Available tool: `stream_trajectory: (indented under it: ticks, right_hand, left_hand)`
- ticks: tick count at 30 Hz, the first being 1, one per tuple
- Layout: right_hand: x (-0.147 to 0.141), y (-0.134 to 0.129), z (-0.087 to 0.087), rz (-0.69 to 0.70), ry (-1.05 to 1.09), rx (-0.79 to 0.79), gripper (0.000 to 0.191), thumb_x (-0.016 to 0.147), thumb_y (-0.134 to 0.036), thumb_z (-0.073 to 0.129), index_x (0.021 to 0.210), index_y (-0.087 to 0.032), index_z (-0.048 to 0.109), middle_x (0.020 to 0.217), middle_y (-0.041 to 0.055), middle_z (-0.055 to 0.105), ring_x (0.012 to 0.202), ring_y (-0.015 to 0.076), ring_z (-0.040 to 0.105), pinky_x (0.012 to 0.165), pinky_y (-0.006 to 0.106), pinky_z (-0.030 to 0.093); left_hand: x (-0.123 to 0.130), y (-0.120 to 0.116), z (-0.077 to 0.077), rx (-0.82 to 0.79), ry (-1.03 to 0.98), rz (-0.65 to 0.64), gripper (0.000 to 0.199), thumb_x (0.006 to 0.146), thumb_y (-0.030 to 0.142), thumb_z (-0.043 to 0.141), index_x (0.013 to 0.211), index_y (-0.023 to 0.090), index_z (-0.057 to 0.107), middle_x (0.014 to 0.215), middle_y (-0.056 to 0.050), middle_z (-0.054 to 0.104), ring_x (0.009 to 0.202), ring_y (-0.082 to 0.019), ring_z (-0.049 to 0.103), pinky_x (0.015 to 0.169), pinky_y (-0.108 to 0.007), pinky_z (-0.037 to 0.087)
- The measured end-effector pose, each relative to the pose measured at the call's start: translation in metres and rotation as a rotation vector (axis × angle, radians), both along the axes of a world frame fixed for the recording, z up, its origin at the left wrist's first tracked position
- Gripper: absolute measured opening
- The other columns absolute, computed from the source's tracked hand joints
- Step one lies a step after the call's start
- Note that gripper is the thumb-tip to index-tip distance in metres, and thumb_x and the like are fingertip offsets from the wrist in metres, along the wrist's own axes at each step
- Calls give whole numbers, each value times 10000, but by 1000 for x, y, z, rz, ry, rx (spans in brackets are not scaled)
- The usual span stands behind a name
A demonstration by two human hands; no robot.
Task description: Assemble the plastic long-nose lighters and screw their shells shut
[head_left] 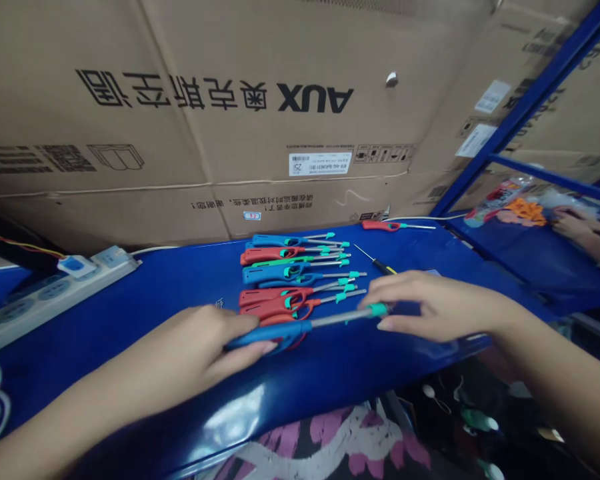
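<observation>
My left hand [200,340] is closed around the handle of a blue long-necked lighter [290,330], whose metal tube points right. At the tube's end, the fingers of my right hand [430,303] close on a small teal cap [378,309]. Just behind the held lighter lie several others in a stack, among them red lighters [265,303] and blue lighters [267,273], with teal pieces on their tubes. A small screwdriver [380,264] with a black and yellow handle rests behind my right hand.
One red lighter [380,225] lies apart by the large cardboard box [205,147] at the back. A white power strip [55,297] is on the left of the blue table [180,270]. At far right, another person's hands [580,223] are near orange pieces [527,211] and a bottle [497,200].
</observation>
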State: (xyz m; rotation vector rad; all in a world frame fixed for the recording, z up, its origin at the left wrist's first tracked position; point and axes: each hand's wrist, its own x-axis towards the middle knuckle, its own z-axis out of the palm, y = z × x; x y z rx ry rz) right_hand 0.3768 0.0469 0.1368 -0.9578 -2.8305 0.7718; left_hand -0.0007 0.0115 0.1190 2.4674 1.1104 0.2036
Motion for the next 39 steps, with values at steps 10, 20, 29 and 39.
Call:
stream_trajectory:
  ticks: [10,20,29,39]
  right_hand:
    - [95,163,-74,-932,-474,453,395,974,-386,636,1309,-181,596,1320,101,614,1119,239,640,936,466,561]
    - [105,165,-56,-712,-491,382,331,982,-371,626,1250,-177,626,1258,94,643,1062,214,654,909,427,570]
    - [-27,33,-7,-304,-101,453,96,967,-238,553,1024,-186,611,1099,91,611,993,211,615,855,325,497]
    - [-71,-26,1,166,-49,146,303,1069,-370,435,962,-171,638,855,14,643,726,141,571,638,286,399]
  left_hand:
    - [38,96,-52,256,104,149,307,986,485,551,968,205,676,963,-50,745,838,-218,692,641,-274,431]
    - [48,108,-66,499,69,182,399,922,546,657,1088,183,641,1119,-95,672,1011,-288,634,827,-391,524]
    - [75,62,-19,690,7,-30,543,943,566,624,1289,151,577,1199,-156,693,1107,-341,636,943,-475,483]
    - [37,-13,-11,209,186,-142,256,988,484,585,929,235,599,762,12,719,602,-220,680,493,-300,294]
